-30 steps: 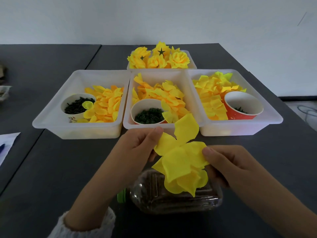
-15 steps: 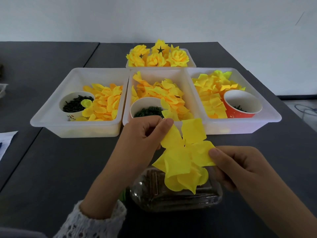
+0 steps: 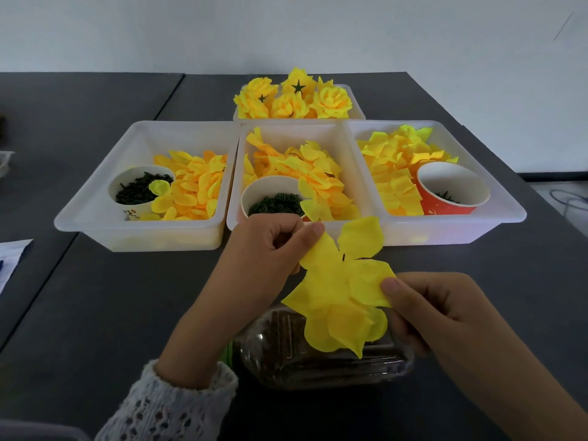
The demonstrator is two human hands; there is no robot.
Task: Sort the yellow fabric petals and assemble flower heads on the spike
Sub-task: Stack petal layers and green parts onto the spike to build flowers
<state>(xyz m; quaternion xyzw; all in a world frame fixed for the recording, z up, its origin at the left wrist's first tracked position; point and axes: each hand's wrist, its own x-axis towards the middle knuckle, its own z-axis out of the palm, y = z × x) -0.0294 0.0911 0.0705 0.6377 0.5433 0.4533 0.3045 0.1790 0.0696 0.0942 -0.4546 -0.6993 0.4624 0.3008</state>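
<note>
Head view: left hand pinches the far-left lobe of the petal layer, right hand pinches its right lobe, held near, above the bottle. Spike hidden under petals. Suggest: keep it taut, centre the hole, push down straight without tearing. Trays far.

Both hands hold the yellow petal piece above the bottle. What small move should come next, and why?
Probably lower the petal piece, held by the left hand and right hand, straight down. It hangs above the petals already stacked over the bottle; the spike itself is hidden.
</note>
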